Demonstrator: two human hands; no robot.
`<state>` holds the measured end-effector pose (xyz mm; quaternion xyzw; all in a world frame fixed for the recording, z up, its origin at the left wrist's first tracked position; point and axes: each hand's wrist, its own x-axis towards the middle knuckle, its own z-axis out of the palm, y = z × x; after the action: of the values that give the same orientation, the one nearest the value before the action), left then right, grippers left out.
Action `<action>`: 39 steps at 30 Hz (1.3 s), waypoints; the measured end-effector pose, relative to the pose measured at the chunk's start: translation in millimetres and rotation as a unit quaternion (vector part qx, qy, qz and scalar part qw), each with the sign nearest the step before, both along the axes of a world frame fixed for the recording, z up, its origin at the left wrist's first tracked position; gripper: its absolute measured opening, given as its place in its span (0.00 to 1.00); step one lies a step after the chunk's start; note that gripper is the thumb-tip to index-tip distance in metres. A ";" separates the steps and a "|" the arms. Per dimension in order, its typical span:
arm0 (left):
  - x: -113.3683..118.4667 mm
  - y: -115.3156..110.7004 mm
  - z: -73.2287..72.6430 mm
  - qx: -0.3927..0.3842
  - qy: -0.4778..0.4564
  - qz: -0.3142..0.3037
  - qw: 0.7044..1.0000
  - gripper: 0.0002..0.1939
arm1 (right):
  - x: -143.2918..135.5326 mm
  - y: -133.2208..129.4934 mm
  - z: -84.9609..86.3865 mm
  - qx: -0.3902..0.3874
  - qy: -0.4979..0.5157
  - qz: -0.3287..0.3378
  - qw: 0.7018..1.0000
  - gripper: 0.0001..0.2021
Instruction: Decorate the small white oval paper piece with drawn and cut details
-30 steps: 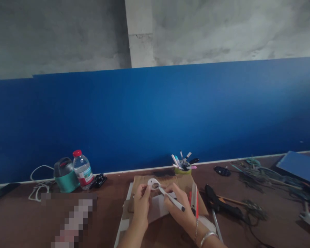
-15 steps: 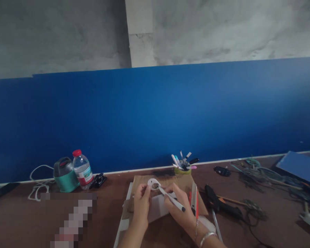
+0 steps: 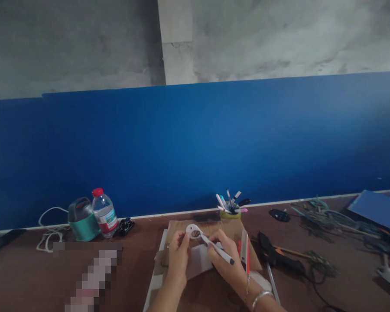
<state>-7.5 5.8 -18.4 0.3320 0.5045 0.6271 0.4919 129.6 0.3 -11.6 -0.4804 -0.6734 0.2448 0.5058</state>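
Between the thumb and fingers of my left hand [image 3: 179,251] is a small white rounded cutout [image 3: 190,228], held up with dark lines drawn on it. It looks like paper, and its lower left edge is hidden by my fingertips. My right hand [image 3: 225,255] grips a white marker pen [image 3: 221,252] with a black end; its tip meets the drawn lines on the cutout. Below both hands lie a white paper sheet [image 3: 199,259] and a piece of brown cardboard [image 3: 175,226].
A pen holder [image 3: 230,215] full of pens stands behind the cardboard. To the right are a utility knife [image 3: 243,249], a black glue gun [image 3: 281,258] and tangled cables [image 3: 341,221]. On the left stand a water bottle [image 3: 105,216] and a green-grey container [image 3: 83,225]; a blue partition [image 3: 182,147] rises behind.
Both hands stay nearly in place. The marker has shifted very slightly on the cutout, and the whole view has moved a touch.
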 end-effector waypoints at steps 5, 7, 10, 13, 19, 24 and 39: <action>-0.3 -0.2 1.2 0.003 0.006 0.008 1.000 0.23 | 1.0 -0.5 1.3 -0.003 0.004 0.004 1.000 0.03; 0.0 -0.5 1.8 0.000 0.007 0.010 1.000 0.22 | 0.8 -0.6 1.4 -0.003 0.006 -0.001 1.000 0.03; 0.4 -0.9 2.3 0.000 0.008 0.009 1.000 0.23 | 0.4 -0.2 0.6 0.002 0.005 -0.006 1.000 0.03; 0.3 -0.9 1.6 -0.001 0.012 0.008 1.000 0.24 | 0.1 0.3 -0.9 -0.007 0.001 -0.008 1.000 0.03; -0.1 0.9 -2.9 -0.004 0.024 0.008 1.000 0.24 | 0.8 0.2 -1.4 0.005 -0.002 -0.012 1.000 0.03; -0.8 1.4 -6.8 0.009 0.057 0.019 0.998 0.23 | 0.8 0.1 -1.4 0.014 -0.003 -0.014 1.000 0.03; 0.4 -0.3 -4.4 0.011 0.042 0.020 0.999 0.23 | 0.5 -0.2 1.6 0.029 -0.002 -0.014 0.999 0.03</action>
<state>-7.2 5.6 -22.8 0.3536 0.5238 0.6279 0.4542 130.1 0.1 -9.9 -0.4755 -0.6743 0.2171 0.5216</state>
